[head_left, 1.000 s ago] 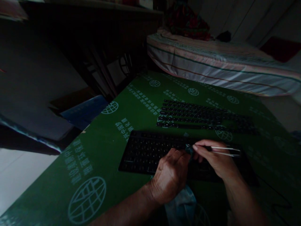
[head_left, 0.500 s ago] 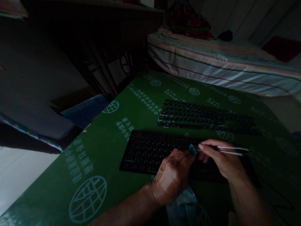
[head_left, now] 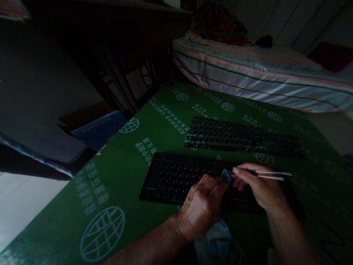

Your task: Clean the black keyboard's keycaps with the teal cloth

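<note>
My left hand [head_left: 205,200] is closed on a blue cloth [head_left: 226,176]; a pinched-up bit of it sticks out past the fingertips. More light-blue cloth [head_left: 213,241] hangs below the wrist, and my hand hides whether the two join. Metal tweezers [head_left: 273,174] are gripped between the thumb and fingers of my right hand [head_left: 256,184], their narrow end at the cloth bit and their silver end pointing right. Both hands are over a black keyboard [head_left: 168,176] with its keycaps off, covering part of its middle and right side.
Loose black keycaps [head_left: 220,132] lie in rows behind the keyboard on the green printed tabletop [head_left: 138,224]. A black cable [head_left: 327,224] runs along the right. A bed with a striped sheet [head_left: 248,81] stands behind, and a blue flat item [head_left: 96,130] is left of the table.
The blue cloth bit at the tweezers' end has shifted shape slightly. The keyboard's left end has moved a touch to the left; both hands stay almost in place.
</note>
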### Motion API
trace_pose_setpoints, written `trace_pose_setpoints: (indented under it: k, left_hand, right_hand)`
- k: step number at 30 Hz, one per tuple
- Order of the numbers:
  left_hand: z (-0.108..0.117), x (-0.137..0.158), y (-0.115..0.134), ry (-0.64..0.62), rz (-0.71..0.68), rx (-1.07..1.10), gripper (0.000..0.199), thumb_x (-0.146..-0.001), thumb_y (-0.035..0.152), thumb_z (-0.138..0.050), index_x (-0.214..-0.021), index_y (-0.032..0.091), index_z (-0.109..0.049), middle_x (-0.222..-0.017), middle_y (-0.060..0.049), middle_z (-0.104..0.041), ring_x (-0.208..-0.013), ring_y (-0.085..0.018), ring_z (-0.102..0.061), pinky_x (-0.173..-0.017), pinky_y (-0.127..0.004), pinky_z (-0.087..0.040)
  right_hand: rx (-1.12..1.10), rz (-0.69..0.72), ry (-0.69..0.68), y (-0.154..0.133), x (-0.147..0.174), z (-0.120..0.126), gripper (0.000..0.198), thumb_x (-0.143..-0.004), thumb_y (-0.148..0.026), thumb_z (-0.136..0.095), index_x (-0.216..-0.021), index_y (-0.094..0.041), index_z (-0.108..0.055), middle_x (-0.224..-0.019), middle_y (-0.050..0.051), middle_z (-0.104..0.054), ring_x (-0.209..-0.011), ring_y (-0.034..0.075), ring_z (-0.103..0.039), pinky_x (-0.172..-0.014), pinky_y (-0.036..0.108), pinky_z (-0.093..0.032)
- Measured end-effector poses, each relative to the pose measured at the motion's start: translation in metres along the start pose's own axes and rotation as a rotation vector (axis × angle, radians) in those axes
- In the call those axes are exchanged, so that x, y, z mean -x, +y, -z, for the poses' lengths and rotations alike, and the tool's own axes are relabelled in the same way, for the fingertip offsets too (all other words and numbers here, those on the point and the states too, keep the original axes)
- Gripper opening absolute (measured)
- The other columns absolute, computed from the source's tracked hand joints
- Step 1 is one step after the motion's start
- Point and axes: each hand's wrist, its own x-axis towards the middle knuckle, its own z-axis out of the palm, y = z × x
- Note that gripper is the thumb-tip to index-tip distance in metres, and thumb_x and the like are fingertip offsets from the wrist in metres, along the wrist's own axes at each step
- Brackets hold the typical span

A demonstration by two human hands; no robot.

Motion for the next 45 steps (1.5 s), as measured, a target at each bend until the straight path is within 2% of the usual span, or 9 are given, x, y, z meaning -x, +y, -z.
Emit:
trace_pose_setpoints:
  k: [9, 15, 19, 26, 36, 45]
  left_hand:
    - [-0.001, 0.002, 0.0, 0.027, 0.048, -0.025, 0.028, -0.083, 0.004, -0.037, -0.101, 0.015, -0.054, -0.097, -0.008, -0.062, -0.084, -0.017, -0.056, -0.076, -0.032, -0.052]
    - [0.0, 0.002, 0.0, 0.062, 0.038, -0.033, 0.026, -0.085, 0.005, -0.037, -0.101, 0.014, -0.055, -0.097, -0.008, -0.062, -0.084, -0.017, -0.055, -0.076, -0.033, -0.053]
    - [0.0, 0.002, 0.0, 0.054, 0.04, -0.039, 0.027, -0.085, 0.006, -0.037, -0.104, 0.015, -0.055, -0.099, -0.007, -0.061, -0.085, -0.017, -0.056, -0.078, -0.034, -0.053]
    - [0.0, 0.0, 0.0, 0.079, 0.028, -0.067, 0.025, -0.084, 0.006, -0.037, -0.098, 0.015, -0.055, -0.094, -0.008, -0.063, -0.08, -0.016, -0.056, -0.075, -0.033, -0.054]
    - [0.0, -0.001, -0.004, 0.25, 0.078, 0.026, 0.021, -0.083, 0.004, -0.042, -0.095, 0.017, -0.055, -0.085, -0.004, -0.063, -0.075, -0.014, -0.057, -0.069, -0.028, -0.049]
    - [0.003, -0.003, 0.0, 0.297, 0.202, 0.122, 0.019, -0.081, 0.005, -0.046, -0.086, 0.017, -0.059, -0.085, -0.005, -0.065, -0.079, -0.015, -0.061, -0.073, -0.028, -0.051]
  right_hand:
    - [-0.077, 0.049, 0.018, 0.001, 0.002, -0.01, 0.031, -0.071, -0.043, -0.067, -0.071, -0.012, -0.067, -0.064, 0.008, -0.067, -0.049, 0.014, -0.058, -0.04, 0.022, -0.045]
    - [-0.104, 0.087, 0.038, 0.009, 0.0, -0.017, 0.029, -0.071, -0.041, -0.068, -0.077, -0.013, -0.069, -0.064, 0.005, -0.067, -0.049, 0.013, -0.057, -0.039, 0.021, -0.044]
    - [-0.071, 0.119, 0.077, 0.012, -0.001, -0.02, 0.031, -0.071, -0.042, -0.067, -0.082, -0.013, -0.07, -0.065, 0.005, -0.067, -0.05, 0.013, -0.057, -0.04, 0.022, -0.044]
    - [0.051, 0.162, 0.029, 0.008, 0.0, -0.019, 0.031, -0.078, -0.042, -0.059, -0.088, -0.014, -0.068, -0.062, 0.003, -0.065, -0.046, 0.011, -0.054, -0.041, 0.021, -0.042]
    - [0.077, 0.186, 0.028, 0.011, -0.002, -0.023, 0.028, -0.083, -0.041, -0.054, -0.09, -0.016, -0.062, -0.053, -0.002, -0.058, -0.042, 0.009, -0.048, -0.04, 0.02, -0.038]
    - [-0.063, 0.164, 0.047, 0.013, -0.004, -0.024, 0.027, -0.082, -0.041, -0.056, -0.089, -0.016, -0.06, -0.061, 0.0, -0.061, -0.044, 0.009, -0.053, -0.038, 0.018, -0.039]
